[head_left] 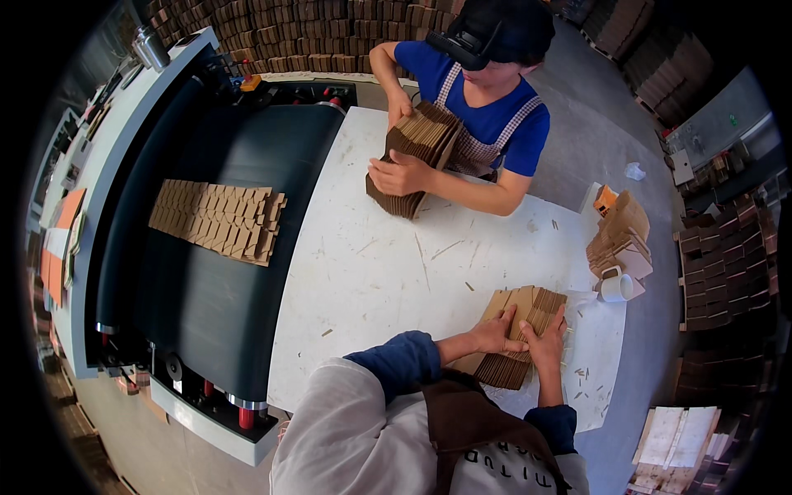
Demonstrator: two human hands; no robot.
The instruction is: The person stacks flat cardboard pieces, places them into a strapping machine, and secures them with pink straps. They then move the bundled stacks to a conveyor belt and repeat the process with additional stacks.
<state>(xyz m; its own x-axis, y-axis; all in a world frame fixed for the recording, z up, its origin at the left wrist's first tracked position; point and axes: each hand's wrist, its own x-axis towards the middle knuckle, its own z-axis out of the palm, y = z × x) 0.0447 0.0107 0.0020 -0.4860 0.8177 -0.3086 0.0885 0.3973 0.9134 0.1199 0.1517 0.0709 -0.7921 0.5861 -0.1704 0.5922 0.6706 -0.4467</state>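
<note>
A stack of flat brown cardboard pieces (505, 373) lies fanned on the white table near its front edge. My left hand (493, 332) grips the stack from the left, its fingers stretched along the top layers. On the right side, my right hand (546, 345) closes round the stack's edge, thumb toward the middle. Across the table, a person in a blue top and checked apron holds a thicker bundle of cardboard pieces (412, 161) between both hands. Overlapping rows of cardboard blanks (216, 219) rest on the dark green conveyor belt to the left.
The machine's dark belt (223, 305) adjoins the white table (371, 280). A white mug (615, 285) stands at the table's right edge, beside a pile of cardboard pieces (623, 235). Cardboard scraps are scattered over the tabletop. Tall cardboard stacks (289, 37) line the back.
</note>
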